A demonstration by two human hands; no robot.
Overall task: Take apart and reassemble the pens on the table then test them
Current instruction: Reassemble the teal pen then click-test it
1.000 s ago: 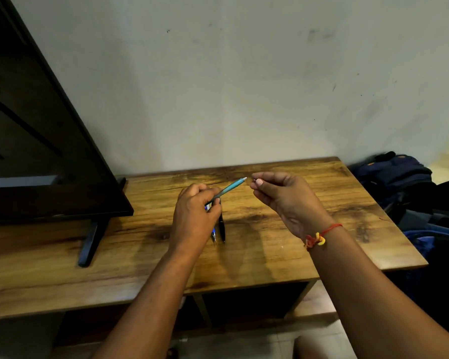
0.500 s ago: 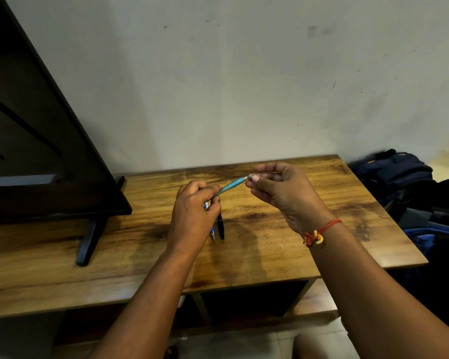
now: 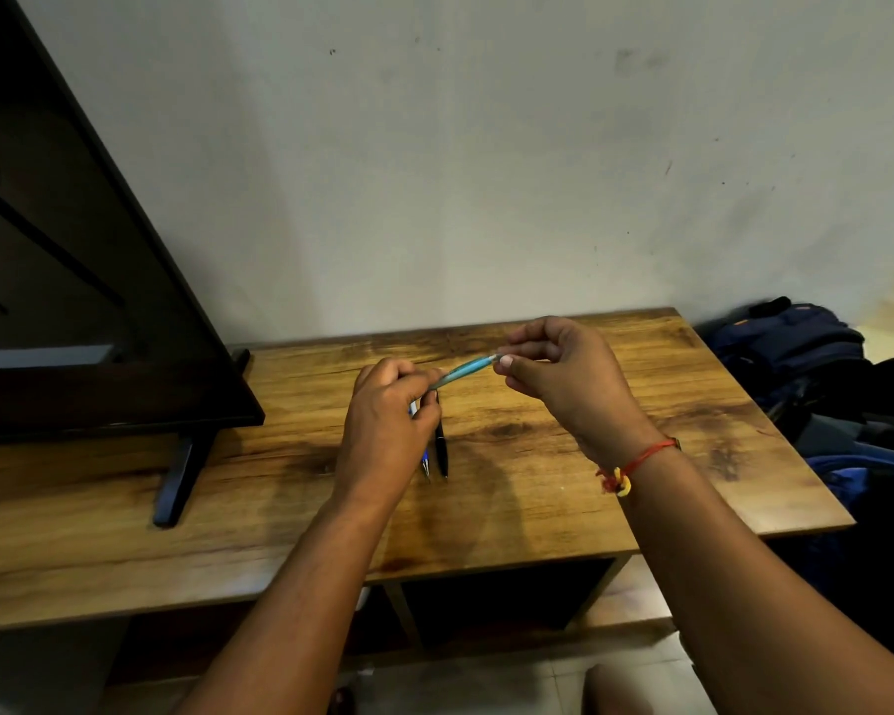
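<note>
Two hands, left hand (image 3: 383, 430) gripping teal pen (image 3: 463, 370), right hand (image 3: 563, 374) pinching its tip

Teal pen (image 3: 463, 370) tilted in air above tabletop middle; black pen (image 3: 441, 446), blue pen (image 3: 425, 464) lying side by side beneath.
</note>
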